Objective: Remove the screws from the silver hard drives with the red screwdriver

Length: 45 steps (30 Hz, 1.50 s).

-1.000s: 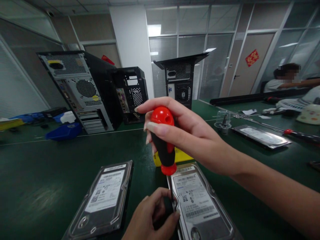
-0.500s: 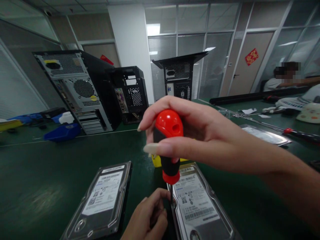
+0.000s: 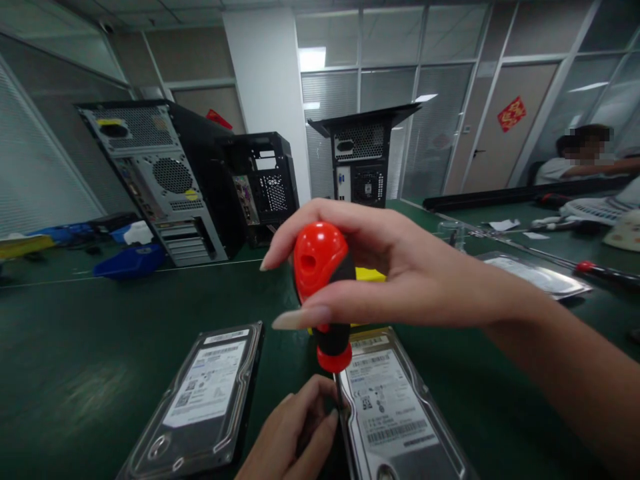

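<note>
My right hand [image 3: 400, 280] is closed around the red-and-black handle of a screwdriver [image 3: 320, 293], which stands nearly upright. Its shaft runs down to the left edge of a hard drive [image 3: 395, 413] lying label-up on the green table. My left hand [image 3: 295, 437] is curled at the bottom of the view, fingers pinched around the shaft near its tip. A second hard drive [image 3: 205, 400] lies flat to the left, untouched.
Three open computer towers [image 3: 160, 180] [image 3: 263, 187] [image 3: 363, 160] stand at the back of the green table [image 3: 75, 373]. A yellow object [image 3: 370, 275] lies behind the screwdriver. Blue trays [image 3: 127, 261] are at the far left. Another drive [image 3: 537, 273] and a red-handled screwdriver [image 3: 605, 273] lie at right, where another person sits.
My right hand has turned on the handle: thumb and fingers have shifted round it, and the handle has tipped slightly left. My left hand stays at the shaft.
</note>
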Each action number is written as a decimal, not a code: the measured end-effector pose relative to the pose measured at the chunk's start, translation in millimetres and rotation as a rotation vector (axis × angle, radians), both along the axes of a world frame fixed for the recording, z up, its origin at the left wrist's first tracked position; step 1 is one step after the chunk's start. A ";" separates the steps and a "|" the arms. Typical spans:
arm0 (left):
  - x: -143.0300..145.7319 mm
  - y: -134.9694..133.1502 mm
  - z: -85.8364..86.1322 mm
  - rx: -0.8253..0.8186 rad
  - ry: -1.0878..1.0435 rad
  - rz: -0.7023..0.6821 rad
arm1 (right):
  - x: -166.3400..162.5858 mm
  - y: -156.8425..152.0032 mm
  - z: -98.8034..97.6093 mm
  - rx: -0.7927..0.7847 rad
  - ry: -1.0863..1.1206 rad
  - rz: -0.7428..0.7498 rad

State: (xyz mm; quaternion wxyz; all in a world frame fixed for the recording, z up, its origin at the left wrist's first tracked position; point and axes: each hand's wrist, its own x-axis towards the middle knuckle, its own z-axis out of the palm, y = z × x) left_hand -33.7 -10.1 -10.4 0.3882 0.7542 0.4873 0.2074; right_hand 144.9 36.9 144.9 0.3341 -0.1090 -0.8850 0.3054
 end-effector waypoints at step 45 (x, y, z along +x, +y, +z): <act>2.3 4.2 4.1 -0.005 -0.005 -0.063 | -9.1 18.3 -14.8 -0.841 0.348 0.300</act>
